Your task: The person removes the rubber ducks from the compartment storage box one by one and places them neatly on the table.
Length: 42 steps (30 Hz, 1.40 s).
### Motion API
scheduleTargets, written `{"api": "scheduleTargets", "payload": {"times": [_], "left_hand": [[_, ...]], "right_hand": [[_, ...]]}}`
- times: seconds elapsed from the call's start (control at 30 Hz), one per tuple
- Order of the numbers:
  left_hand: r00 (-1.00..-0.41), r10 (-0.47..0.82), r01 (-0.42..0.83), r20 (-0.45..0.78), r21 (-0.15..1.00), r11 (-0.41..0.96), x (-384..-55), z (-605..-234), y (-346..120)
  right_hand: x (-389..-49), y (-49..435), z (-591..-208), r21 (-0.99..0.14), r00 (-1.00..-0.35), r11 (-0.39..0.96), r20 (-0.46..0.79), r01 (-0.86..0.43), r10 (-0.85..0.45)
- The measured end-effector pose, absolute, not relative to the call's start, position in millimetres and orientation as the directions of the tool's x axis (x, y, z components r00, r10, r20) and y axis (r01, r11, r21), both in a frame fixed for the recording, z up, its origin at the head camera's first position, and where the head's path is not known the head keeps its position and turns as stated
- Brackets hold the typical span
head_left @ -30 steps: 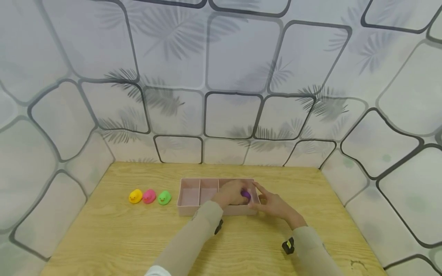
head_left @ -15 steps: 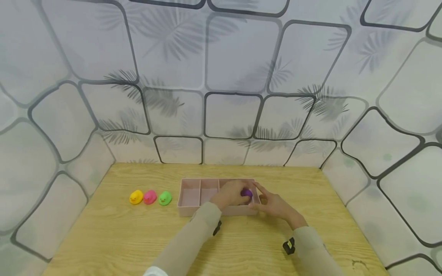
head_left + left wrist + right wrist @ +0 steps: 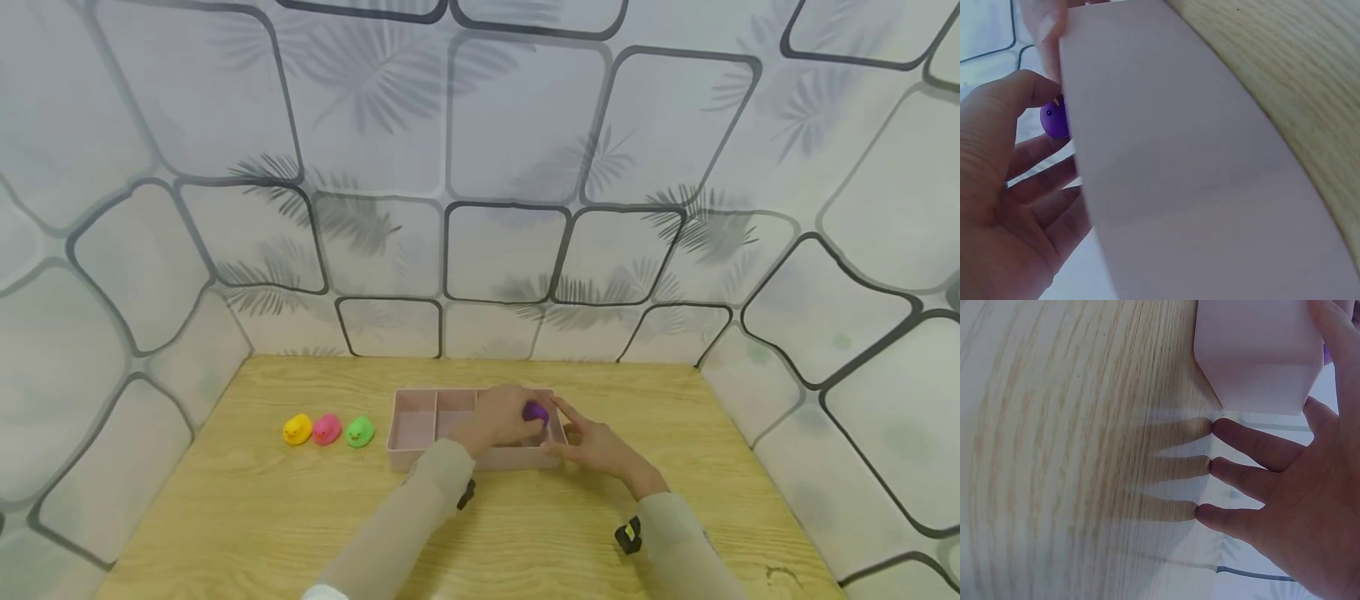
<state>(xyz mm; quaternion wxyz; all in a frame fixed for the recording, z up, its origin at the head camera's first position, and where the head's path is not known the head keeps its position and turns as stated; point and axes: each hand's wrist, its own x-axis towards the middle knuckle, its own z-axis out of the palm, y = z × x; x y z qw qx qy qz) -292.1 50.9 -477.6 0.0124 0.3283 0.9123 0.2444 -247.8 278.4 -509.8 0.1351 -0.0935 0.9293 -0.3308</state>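
Observation:
My left hand reaches over the right end of a pink divided box. Between its thumb and forefinger it pinches a purple rubber duck. In the left wrist view the duck's eye and part of its beak show above the box's rim; its lower part is hidden by the wall. My right hand holds the box's right end, thumb at the front corner and forefinger at the back corner. Its other fingertips rest on the table beside the box.
Three rubber ducks stand in a row left of the box: yellow, pink and green. Patterned walls enclose the wooden table at the back and both sides.
My left hand has risen slightly with the purple duck, which has shifted a little upward at the box's right end. The right hand stays at the box.

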Motion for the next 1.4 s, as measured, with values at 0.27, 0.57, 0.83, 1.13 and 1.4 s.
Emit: {"api": "scheduleTargets", "payload": {"times": [0.27, 0.57, 0.83, 1.13, 1.4], "left_hand": [[-0.809, 0.562, 0.559, 0.171, 0.518, 0.647, -294, -468, 40], [-0.823, 0.528, 0.498, 0.207, 0.709, 0.499, -297, -463, 31], [-0.863, 0.447, 0.432, 0.236, 0.802, 0.412, -294, -461, 24], [-0.918, 0.361, 0.278, 0.166, 0.917, 0.285, -290, -464, 13], [-0.941, 0.29, 0.248, 0.177, 0.941, 0.23, -290, -469, -1]], "right_hand": [[-248, 280, -512, -0.632, -0.949, 0.765, -0.152, -0.121, -0.276], [-247, 279, -511, -0.623, -0.95, 0.772, -0.149, -0.125, -0.274], [-248, 279, -510, -0.612, -0.949, 0.782, -0.162, -0.118, -0.27], [-247, 279, -510, -0.616, -0.948, 0.779, -0.166, -0.116, -0.272], [-248, 278, -511, -0.612, -0.95, 0.782, -0.161, -0.117, -0.268]]}}
